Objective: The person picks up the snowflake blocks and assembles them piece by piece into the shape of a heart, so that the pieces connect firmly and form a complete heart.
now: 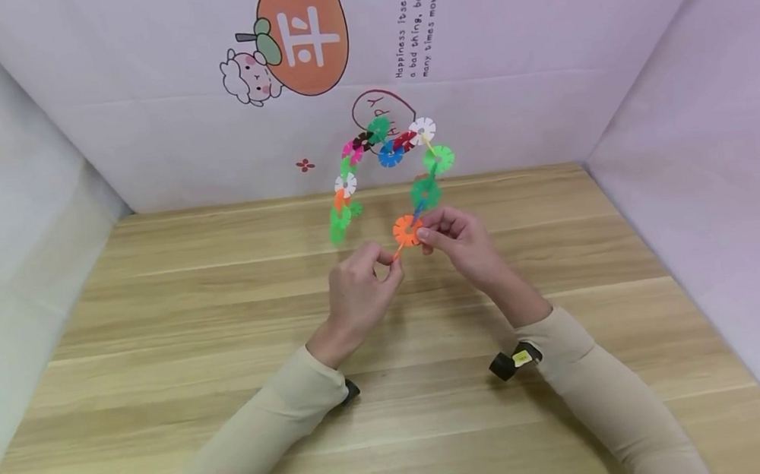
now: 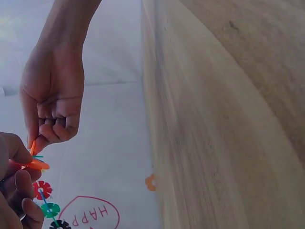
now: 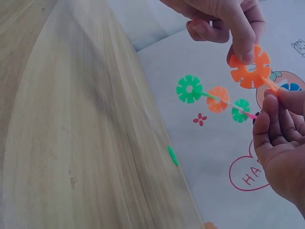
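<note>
Both hands meet above the middle of the wooden table (image 1: 163, 410), close together but on separate pieces. The right hand (image 1: 463, 243) pinches an orange snowflake disc (image 1: 406, 230) between thumb and fingertips; this disc is the near end of a chain of interlocked snowflake discs (image 1: 382, 153) that arches up and away from the hands in green, white, red, blue and pink pieces, its far end hanging free on the left. The left hand (image 1: 357, 285) has its fingers curled and pinches a second orange piece (image 1: 398, 251), seen edge-on, which it holds against the lower rim of the orange disc; whether the two are already slotted together I cannot tell. Behind the table stands a white backdrop (image 1: 542, 61) printed with an orange cartoon fruit (image 1: 302, 32), a small sheep and some lines of text.
</note>
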Demonstrator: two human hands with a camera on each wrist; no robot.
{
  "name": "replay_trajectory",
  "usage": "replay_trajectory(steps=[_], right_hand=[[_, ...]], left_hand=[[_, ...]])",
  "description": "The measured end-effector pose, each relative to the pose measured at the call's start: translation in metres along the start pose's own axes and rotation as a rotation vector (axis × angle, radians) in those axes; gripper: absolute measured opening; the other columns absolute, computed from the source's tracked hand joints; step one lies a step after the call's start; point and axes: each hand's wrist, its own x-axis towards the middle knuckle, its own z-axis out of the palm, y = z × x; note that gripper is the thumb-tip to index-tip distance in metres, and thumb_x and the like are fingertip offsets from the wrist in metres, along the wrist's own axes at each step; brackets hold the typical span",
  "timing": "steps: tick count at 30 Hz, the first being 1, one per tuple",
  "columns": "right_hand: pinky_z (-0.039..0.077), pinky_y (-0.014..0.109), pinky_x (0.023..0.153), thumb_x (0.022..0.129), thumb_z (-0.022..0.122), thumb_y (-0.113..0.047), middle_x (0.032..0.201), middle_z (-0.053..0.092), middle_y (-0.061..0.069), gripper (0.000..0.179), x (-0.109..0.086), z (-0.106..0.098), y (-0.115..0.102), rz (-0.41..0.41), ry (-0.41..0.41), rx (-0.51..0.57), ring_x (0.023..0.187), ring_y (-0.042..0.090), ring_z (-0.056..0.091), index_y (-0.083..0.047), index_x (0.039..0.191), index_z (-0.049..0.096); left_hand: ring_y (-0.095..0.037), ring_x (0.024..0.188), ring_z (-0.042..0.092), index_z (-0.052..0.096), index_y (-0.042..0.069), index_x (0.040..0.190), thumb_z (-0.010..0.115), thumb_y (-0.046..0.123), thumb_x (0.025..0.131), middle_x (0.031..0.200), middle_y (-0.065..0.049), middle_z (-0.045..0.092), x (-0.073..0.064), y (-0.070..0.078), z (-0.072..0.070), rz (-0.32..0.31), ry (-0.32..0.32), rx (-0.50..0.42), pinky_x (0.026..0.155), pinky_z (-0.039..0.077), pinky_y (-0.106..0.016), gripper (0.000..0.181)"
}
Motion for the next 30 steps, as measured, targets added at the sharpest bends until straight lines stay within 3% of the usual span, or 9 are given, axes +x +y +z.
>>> replay_trajectory(steps=[6,14,21,30], right_hand=[[0.055,0.025,0.071,0.098,0.061,0.002,0.09,0.067,0.007,0.01,-0.001,0.003,0.0,-0.013,0.011,-0.001,0.075,0.019,0.06,0.011,0.102,0.06],[0.051,0.024,0.067,0.098,0.06,0.001,0.088,0.066,0.006,0.008,-0.002,0.003,-0.006,-0.006,0.012,0.017,0.071,0.018,0.055,0.009,0.097,0.06],[0.048,0.025,0.068,0.098,0.062,-0.003,0.084,0.063,0.006,0.012,-0.003,0.0,-0.013,0.057,0.001,0.028,0.072,0.016,0.052,0.009,0.098,0.059],[0.048,0.023,0.069,0.097,0.064,-0.003,0.087,0.067,0.005,0.016,-0.003,0.0,-0.018,0.097,-0.016,0.022,0.074,0.016,0.053,0.011,0.101,0.057]], left_hand=[[-0.013,0.053,0.057,0.064,0.002,0.079,0.071,-0.006,0.081,0.075,-0.007,0.068,0.003,0.002,0.001,0.067,-0.012,0.036,0.046,0.042,-0.021,0.011],[-0.017,0.059,0.063,0.064,0.002,0.078,0.07,-0.009,0.082,0.075,-0.008,0.067,0.006,0.006,-0.001,0.125,-0.025,0.046,0.05,0.049,-0.023,0.013],[-0.012,0.051,0.053,0.063,0.0,0.08,0.07,-0.01,0.083,0.075,-0.009,0.066,0.006,0.003,-0.001,0.152,-0.024,-0.032,0.046,0.042,-0.02,0.013],[-0.012,0.052,0.052,0.063,0.0,0.079,0.069,-0.011,0.083,0.074,-0.01,0.065,0.008,0.003,0.002,0.15,-0.015,-0.049,0.047,0.042,-0.018,0.013]])
